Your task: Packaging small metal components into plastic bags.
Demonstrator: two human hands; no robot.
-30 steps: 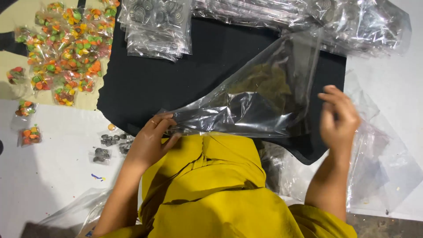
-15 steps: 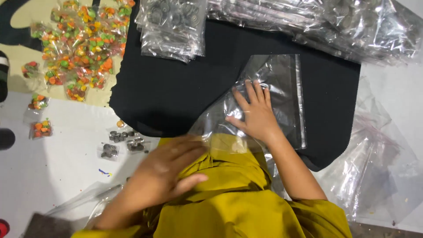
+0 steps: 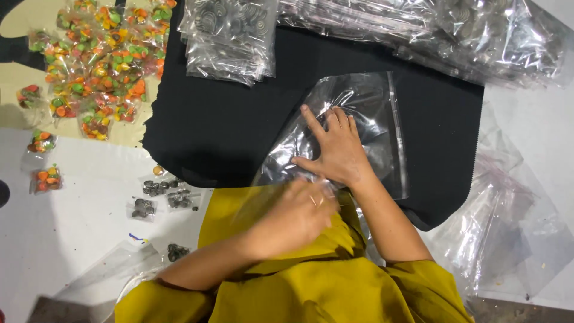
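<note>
Right hand (image 3: 336,149) is flat, palm down, fingers spread, pressing on a large clear zip-top plastic bag (image 3: 371,104). Not gripping, just holding it down. The bag lies flat on a black cloth (image 3: 227,125), closure strip running along its right edge, most of the bag extending up and right past the fingertips.

Left hand (image 3: 296,215) is at the bag's lower left corner, just below the right hand and near touching it. Fingers are curled, the hand is motion-blurred, and clear film shows over the knuckles; cannot tell whether it pinches the bag edge or only rests on it. Both hands sit over the person's mustard-yellow garment (image 3: 299,281).

Around:
- stack of small clear packets of grey metal pieces (image 3: 230,36) at the cloth's top edge, well apart from the hands
- long heap of clear bags (image 3: 466,36) along the top right
- packets of orange and green beads (image 3: 98,60) at upper left
- a few small packets of dark metal pieces (image 3: 158,194) on the white surface (image 3: 66,227) left of the left arm
- loose empty clear bags (image 3: 508,227) at right
</note>
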